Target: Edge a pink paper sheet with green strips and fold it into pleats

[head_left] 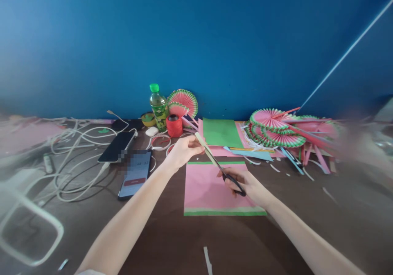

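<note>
Between the fingers of my left hand (pixel 187 150) is the upper end of a narrow pale strip of paper (pixel 205 147). My right hand (pixel 245 183) grips the black handles of a pair of scissors (pixel 233 184), whose blades point up and left along the strip. Whether the blades touch the strip I cannot tell. Below both hands a pink sheet of paper (pixel 205 187) lies flat on the table, with green bands along its top and bottom edges and a pale band above the lower green one.
Behind the hands lies a green sheet (pixel 222 131) on pink paper. Folded paper fans (pixel 272 127) are heaped at right. A green-capped bottle (pixel 159 109) and a red thread spool (pixel 174 126) stand at the back. Phones (pixel 135 176) and white cables (pixel 72 176) occupy the left.
</note>
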Demonstrator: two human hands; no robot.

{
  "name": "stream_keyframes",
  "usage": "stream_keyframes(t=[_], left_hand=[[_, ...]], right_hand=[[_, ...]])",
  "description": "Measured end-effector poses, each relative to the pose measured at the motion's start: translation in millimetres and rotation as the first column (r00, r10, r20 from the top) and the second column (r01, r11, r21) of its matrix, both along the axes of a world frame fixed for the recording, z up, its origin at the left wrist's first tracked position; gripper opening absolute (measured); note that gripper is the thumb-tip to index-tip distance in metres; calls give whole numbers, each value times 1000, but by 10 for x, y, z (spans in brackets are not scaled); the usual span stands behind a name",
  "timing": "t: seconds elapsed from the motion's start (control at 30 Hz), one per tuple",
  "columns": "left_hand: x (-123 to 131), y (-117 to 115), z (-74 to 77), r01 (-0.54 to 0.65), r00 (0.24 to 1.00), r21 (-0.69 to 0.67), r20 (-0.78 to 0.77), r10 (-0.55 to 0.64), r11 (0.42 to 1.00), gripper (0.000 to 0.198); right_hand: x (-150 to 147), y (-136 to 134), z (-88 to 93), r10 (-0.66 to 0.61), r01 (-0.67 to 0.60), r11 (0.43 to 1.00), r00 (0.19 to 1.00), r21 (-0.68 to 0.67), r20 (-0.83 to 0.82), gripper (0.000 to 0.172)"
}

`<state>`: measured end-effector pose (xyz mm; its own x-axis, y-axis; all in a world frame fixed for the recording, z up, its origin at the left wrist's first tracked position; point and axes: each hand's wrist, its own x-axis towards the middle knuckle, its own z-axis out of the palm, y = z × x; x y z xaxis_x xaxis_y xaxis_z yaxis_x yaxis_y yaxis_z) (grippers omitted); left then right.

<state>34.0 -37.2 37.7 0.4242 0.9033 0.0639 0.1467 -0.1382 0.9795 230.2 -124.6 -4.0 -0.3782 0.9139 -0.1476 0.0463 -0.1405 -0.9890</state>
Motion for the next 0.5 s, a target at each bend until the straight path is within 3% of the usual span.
stream_keyframes(t=[0.5], left_hand=[[1,-16,-49,16,998,-35,-61,-18,999,19]], right_hand=[[-23,18,19,24,-25,999,999,46,21,33]])
